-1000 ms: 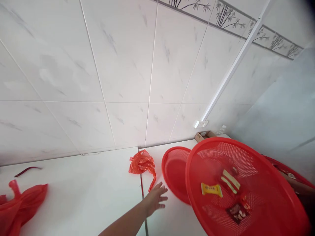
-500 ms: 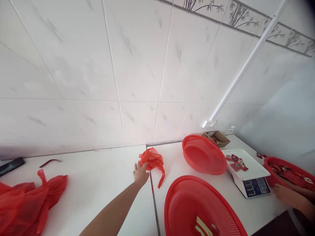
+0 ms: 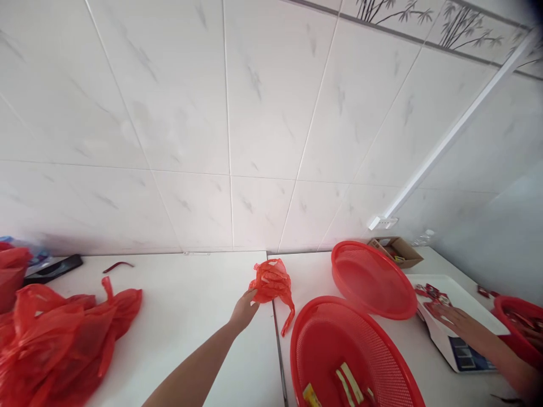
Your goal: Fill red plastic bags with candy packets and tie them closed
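Note:
My left hand [image 3: 243, 310] reaches forward over the white table [image 3: 190, 316], fingers closed on the edge of a small crumpled red plastic bag [image 3: 274, 282] that lies by the seam between two tabletops. Just right of it, near me, sits a large red mesh basket [image 3: 322, 350] holding a few snack packets [image 3: 345, 384]. My right hand is out of view.
A second red basket [image 3: 373, 277] leans behind the first. A co-worker's hand [image 3: 456, 323] rests on a white scale [image 3: 449, 285] with red packets. A third red basket [image 3: 517, 316] is far right, a cardboard box [image 3: 396, 249] by the wall, a heap of red bags [image 3: 59, 333] at left.
The big mesh basket came down from in front of me to the table. My left hand moved forward to the small red bag and closed on it. The view swung left.

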### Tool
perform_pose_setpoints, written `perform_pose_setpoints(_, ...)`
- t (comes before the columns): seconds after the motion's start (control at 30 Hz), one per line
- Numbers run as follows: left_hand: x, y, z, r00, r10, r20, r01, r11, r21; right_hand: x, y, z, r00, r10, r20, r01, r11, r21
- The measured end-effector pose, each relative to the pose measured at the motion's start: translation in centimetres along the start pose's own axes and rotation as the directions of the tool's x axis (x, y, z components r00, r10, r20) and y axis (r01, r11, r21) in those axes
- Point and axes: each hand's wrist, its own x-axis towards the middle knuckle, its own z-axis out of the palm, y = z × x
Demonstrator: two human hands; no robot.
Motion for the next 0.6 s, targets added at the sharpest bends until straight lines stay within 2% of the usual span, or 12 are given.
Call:
perform_pose_setpoints(0.13,-4.9,-1.0,-3.1,0.996,-0.08,-0.04,0.075,0.99,-0.116,4.1,-1.9,-3.5,0.991,-0.103,-0.082,0.103,0.995,-0.006)
perform_pose_setpoints(0.2,-7.5,-1.9,-4.8,0.988,-0.147,-0.055,0.136,0.975,-0.174,4.2,-2.6,-2.7,0.965,-0.219,-0.146,0.213,0.975,-0.055)
perform_pose_setpoints(0.23,-8.8,-2.3,-5.5,0.981,-0.185,-0.064,0.167,0.962,-0.216,3.4,-2.8,-1.0,0.946,-0.276,-0.169,0.264,0.96,-0.087)
perform_pose_setpoints(0.3,-11.2,-3.1,-6.6,0.964,-0.251,-0.087,0.21,0.921,-0.328,0.0,-2.8,4.8,0.93,-0.317,-0.185,0.298,0.947,-0.122)
perform_pose_setpoints(0.4,-14.1,-3.4,-6.9,0.936,-0.338,-0.098,0.256,0.845,-0.469,-7.0,-2.3,16.3,0.95,-0.313,0.002,0.31,0.941,-0.138)
perform_pose_setpoints(0.47,-15.6,-3.0,-6.6,0.934,-0.352,-0.056,0.271,0.803,-0.532,-10.6,-2.2,22.6,0.946,-0.309,0.1,0.32,0.939,-0.129)
perform_pose_setpoints(0.53,-16.7,-2.4,-6.5,0.948,-0.317,-0.003,0.257,0.773,-0.579,-12.2,-2.5,26.6,0.931,-0.267,0.25,0.302,0.947,-0.113)
perform_pose_setpoints(0.6,-17.5,-1.9,-6.8,0.96,-0.281,0.015,0.229,0.749,-0.622,-12.4,-2.9,28.8,0.888,-0.176,0.425,0.25,0.96,-0.125)
